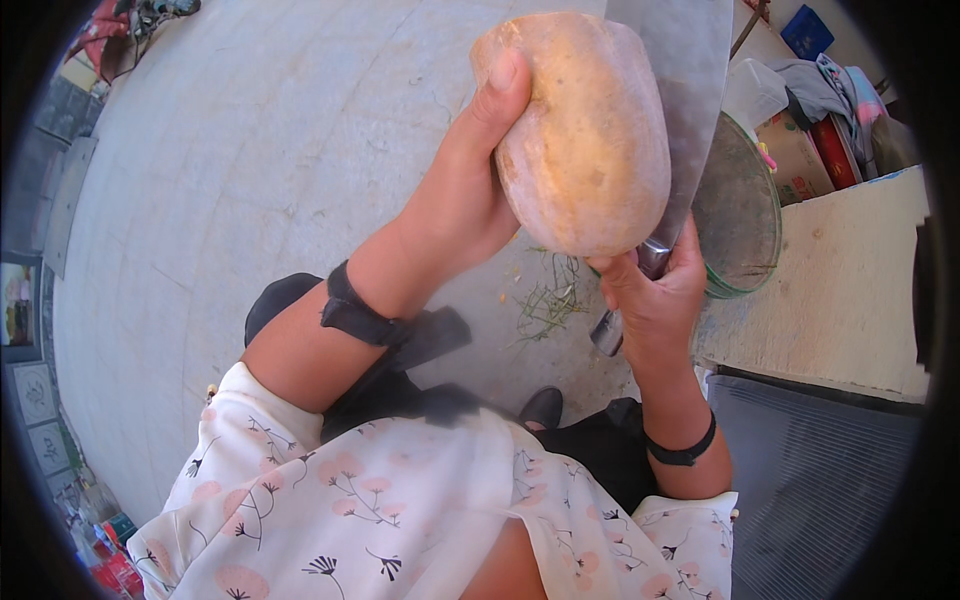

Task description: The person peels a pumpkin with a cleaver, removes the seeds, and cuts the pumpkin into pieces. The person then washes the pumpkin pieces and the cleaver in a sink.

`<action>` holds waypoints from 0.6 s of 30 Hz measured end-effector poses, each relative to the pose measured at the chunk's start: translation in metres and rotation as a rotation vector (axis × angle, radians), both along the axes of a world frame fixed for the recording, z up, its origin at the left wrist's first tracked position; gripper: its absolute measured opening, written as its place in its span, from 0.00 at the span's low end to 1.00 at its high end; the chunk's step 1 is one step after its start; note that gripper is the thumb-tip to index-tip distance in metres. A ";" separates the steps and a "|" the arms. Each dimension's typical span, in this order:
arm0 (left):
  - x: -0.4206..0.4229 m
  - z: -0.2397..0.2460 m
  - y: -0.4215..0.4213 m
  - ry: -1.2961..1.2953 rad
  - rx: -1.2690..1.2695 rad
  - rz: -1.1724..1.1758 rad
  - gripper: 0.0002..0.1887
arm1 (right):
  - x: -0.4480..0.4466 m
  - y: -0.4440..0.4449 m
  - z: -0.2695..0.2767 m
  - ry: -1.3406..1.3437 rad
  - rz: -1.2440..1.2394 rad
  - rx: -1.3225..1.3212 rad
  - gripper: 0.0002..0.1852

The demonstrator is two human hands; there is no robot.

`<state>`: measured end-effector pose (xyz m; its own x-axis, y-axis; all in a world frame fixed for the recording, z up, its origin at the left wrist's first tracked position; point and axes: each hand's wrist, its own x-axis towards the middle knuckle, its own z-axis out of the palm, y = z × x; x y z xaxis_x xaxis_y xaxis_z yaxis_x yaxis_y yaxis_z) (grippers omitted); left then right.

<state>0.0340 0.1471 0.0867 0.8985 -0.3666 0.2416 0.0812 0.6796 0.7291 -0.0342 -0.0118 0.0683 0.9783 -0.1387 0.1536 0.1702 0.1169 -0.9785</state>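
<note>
A large pale orange squash point(585, 142) is raised in front of me. My left hand point(480, 165) grips it from its left side, the thumb lying on the near face and the other fingers hidden behind. My right hand point(660, 289) is closed around the metal handle of a broad-bladed cleaver point(694, 97), just below the squash. The blade points up along the squash's right side and partly passes behind it; whether the edge touches the skin I cannot tell.
Green plant scraps point(551, 300) lie on the concrete floor point(225, 150) below the squash. A green-rimmed round container point(739, 217) stands to the right, by a pale slab point(832, 277). Beyond are a cardboard box point(795, 157) and cloths. A dark ribbed surface point(810, 480) is at lower right.
</note>
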 end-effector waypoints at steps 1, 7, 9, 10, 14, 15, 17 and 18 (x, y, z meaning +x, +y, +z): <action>-0.001 -0.004 0.002 0.032 -0.049 -0.010 0.36 | 0.002 0.000 -0.004 0.002 0.025 0.008 0.33; 0.003 -0.023 0.008 -0.165 0.169 0.193 0.44 | 0.009 -0.019 -0.025 0.133 0.241 -0.012 0.34; 0.004 -0.024 0.011 -0.420 0.374 0.320 0.53 | 0.007 -0.024 -0.029 0.204 0.298 0.110 0.30; 0.004 -0.025 0.013 -0.571 0.489 0.378 0.58 | 0.006 -0.024 -0.031 0.237 0.318 0.208 0.28; 0.002 -0.030 0.012 -0.863 0.578 0.562 0.59 | 0.007 -0.012 -0.015 0.291 0.203 0.179 0.38; 0.002 -0.030 0.012 -0.892 0.551 0.606 0.57 | 0.008 -0.013 -0.017 0.289 0.221 0.202 0.38; 0.005 -0.031 0.013 -0.960 0.579 0.614 0.56 | 0.009 -0.017 -0.021 0.284 0.257 0.247 0.38; 0.006 -0.032 0.014 -0.995 0.592 0.618 0.56 | 0.008 -0.017 -0.020 0.271 0.266 0.242 0.39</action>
